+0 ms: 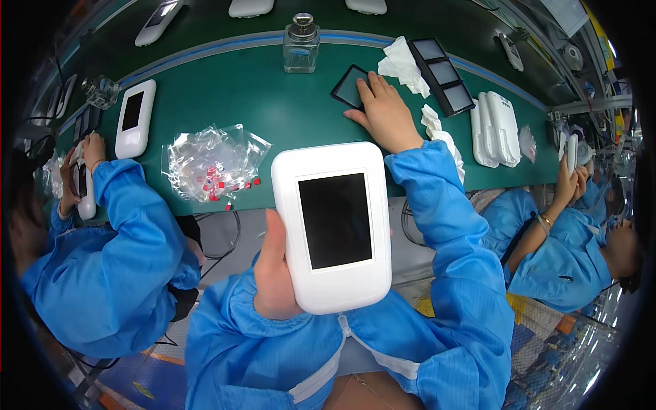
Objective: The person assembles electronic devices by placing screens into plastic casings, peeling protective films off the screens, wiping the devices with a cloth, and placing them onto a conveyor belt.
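Currently, left hand (276, 292) is holding the white device (335, 222) by its left side in front of the blue jacket (403, 326), thumb (274, 242) along the edge, likely leaving the dark screen (335, 220) unblocked; right hand (387, 113) is lying spread over a black-framed pad (349, 89) on the green table (225, 89), fingertips (362, 83) touching it, maybe steadying it. Plastic bags (212, 160) and a three-section black tray (432, 78) are sitting nearby, presumably for easy reach.

L grip (273, 283) partly hidden behind wht device (334, 229), top-edge units (251, 7) cut off.
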`<move>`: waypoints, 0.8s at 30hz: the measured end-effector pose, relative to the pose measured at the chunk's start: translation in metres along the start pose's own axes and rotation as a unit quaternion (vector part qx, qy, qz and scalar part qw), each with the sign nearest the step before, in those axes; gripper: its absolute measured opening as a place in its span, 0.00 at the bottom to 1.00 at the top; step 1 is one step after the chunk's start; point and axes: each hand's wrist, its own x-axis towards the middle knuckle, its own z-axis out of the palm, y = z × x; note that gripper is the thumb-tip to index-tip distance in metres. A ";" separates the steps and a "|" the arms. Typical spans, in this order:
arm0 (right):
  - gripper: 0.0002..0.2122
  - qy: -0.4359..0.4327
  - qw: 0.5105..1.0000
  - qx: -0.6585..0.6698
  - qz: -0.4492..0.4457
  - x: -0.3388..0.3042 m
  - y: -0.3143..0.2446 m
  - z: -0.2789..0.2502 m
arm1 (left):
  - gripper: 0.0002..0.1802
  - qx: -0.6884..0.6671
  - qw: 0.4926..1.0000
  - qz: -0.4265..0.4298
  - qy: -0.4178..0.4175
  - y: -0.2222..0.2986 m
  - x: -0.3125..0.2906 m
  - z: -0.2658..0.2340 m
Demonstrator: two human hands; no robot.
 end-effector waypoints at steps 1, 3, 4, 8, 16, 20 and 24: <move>0.28 -0.023 1.000 0.002 -0.012 0.001 0.001 0.004 | 0.44 0.000 1.000 0.000 0.001 0.000 0.001 0.000; 0.27 -0.034 0.999 -0.016 -0.027 -0.001 0.006 0.007 | 0.44 0.009 0.999 0.006 0.041 0.000 0.000 0.000; 0.27 -0.027 0.999 -0.010 -0.026 -0.002 0.006 0.009 | 0.44 0.009 0.999 0.005 0.042 0.002 0.000 0.000; 0.24 -0.034 0.998 -0.027 -0.054 0.000 0.011 0.007 | 0.42 -0.026 0.999 -0.019 0.028 0.009 -0.002 0.001; 0.21 -0.032 0.995 -0.040 -0.090 0.008 0.017 0.001 | 0.44 -0.113 0.993 0.015 -0.045 0.004 -0.012 0.010; 0.21 -0.049 0.996 -0.033 -0.073 0.009 0.015 -0.001 | 0.48 -0.146 0.980 0.024 -0.135 0.004 -0.010 0.011; 0.23 -0.068 0.995 -0.037 -0.070 0.013 0.014 -0.002 | 0.49 -0.143 0.982 0.021 -0.119 0.010 -0.013 0.012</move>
